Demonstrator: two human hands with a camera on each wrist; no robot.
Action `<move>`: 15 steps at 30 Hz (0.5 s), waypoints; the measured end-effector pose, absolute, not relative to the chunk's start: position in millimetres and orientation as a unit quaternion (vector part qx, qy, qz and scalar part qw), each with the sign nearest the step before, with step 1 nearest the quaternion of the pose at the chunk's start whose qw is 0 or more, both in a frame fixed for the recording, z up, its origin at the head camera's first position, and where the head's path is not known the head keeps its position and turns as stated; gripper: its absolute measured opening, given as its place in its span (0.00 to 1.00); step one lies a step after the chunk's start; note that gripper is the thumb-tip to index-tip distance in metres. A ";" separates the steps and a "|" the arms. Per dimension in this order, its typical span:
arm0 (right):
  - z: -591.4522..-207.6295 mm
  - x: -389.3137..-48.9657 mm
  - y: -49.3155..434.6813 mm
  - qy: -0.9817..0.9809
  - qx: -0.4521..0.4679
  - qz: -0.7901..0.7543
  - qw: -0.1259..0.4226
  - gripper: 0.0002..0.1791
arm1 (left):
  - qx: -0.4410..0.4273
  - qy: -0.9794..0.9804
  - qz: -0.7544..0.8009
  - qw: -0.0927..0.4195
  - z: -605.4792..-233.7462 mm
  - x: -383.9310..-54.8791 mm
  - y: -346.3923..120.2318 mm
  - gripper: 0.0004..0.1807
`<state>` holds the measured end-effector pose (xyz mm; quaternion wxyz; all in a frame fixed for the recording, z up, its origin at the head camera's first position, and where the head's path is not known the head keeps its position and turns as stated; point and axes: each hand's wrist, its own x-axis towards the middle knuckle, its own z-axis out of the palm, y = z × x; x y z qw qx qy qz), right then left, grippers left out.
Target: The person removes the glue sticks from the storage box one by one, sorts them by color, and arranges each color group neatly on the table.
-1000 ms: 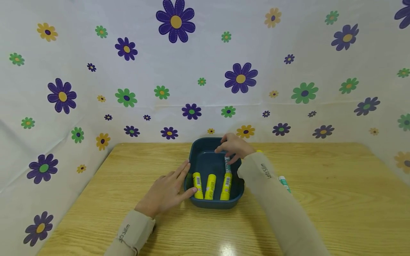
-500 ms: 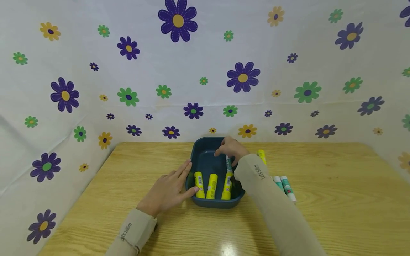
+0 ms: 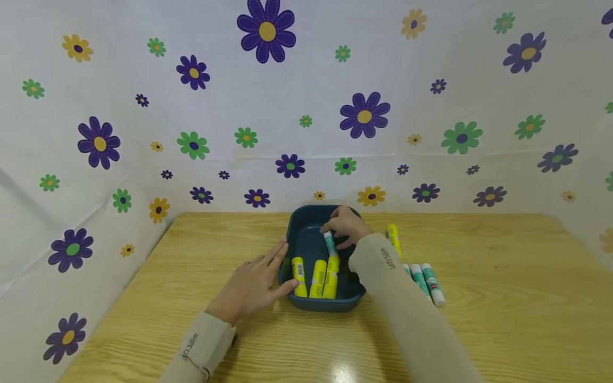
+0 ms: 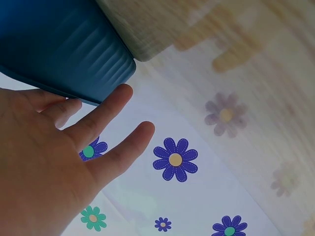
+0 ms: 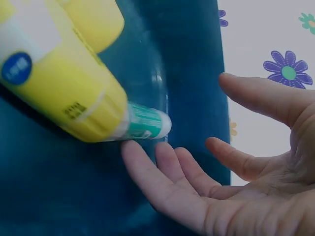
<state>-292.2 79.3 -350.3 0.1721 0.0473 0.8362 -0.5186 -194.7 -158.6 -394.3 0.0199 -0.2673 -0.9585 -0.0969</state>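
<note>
A dark blue plastic bin (image 3: pixel 322 305) stands on the table against the backdrop. Three yellow glue sticks lie in its near half: a left one (image 3: pixel 299 276), a middle one (image 3: pixel 317 279) and a right one (image 3: pixel 331 277). Beyond the right one, end to end with it, lies a green-and-white glue stick (image 3: pixel 330 243). My right hand (image 3: pixel 351 226) reaches into the bin over this stick; in the right wrist view a fingertip (image 5: pixel 132 147) is at its side, the fingers spread and not wrapped round it. My left hand (image 3: pixel 251 290) rests with extended fingers against the bin's left side.
On the table right of the bin, a yellow glue stick (image 3: pixel 393 239) lies near my right sleeve (image 3: pixel 402 287). Several green-and-white glue sticks (image 3: pixel 433 284) lie side by side, partly covered by that sleeve. A flowered cloth (image 3: pixel 215 106) hangs behind the table.
The right yellow glue stick and the green-and-white one have shifted left, the yellow one now beside the middle stick. My right hand has lowered slightly; the left stays put.
</note>
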 end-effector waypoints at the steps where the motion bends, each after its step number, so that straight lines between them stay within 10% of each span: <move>1: -352.0 -292.7 78.6 0.836 0.049 -0.518 0.175 0.30 | -0.267 -0.959 -0.097 0.020 -394.4 -194.5 -158.4 0.47; 15: -369.0 -295.7 68.3 0.846 0.020 -0.489 0.210 0.31 | -0.264 -0.959 -0.106 0.013 -393.6 -194.6 -158.0 0.46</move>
